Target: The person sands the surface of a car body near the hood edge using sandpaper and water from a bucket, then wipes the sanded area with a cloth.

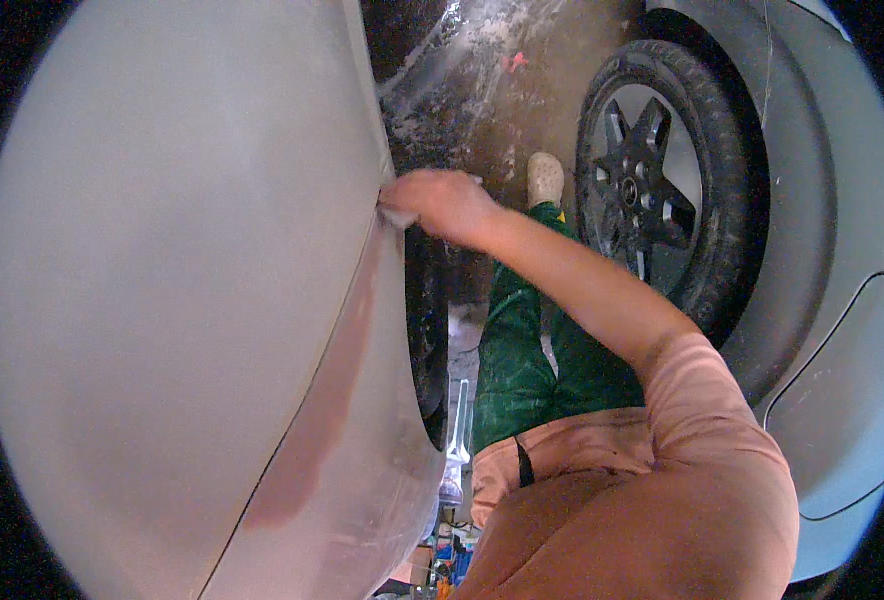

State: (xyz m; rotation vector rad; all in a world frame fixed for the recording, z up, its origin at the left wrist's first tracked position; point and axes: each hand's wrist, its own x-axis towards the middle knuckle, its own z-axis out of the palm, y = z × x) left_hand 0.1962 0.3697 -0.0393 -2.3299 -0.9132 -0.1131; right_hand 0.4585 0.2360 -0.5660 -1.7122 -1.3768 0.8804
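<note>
My right hand [444,207] is closed on a small pale grey piece of sheet [399,216], sandpaper or cloth, I cannot tell which. It presses the piece to the edge of a matt light grey car body panel [182,230], where a narrow gap meets the wheel arch. Below the hand, a reddish-pink patch [322,430] of filler or bare coat runs along that gap on the neighbouring panel [382,480]. The hand is slightly blurred. My left hand is out of view.
On the right stands another light blue-grey car [852,330] with a black-spoked wheel [652,180]. The dark floor [482,60] between the cars carries white dust and a small pink scrap [516,62]. Behind me are a metal stand [455,450] and assorted clutter [452,560].
</note>
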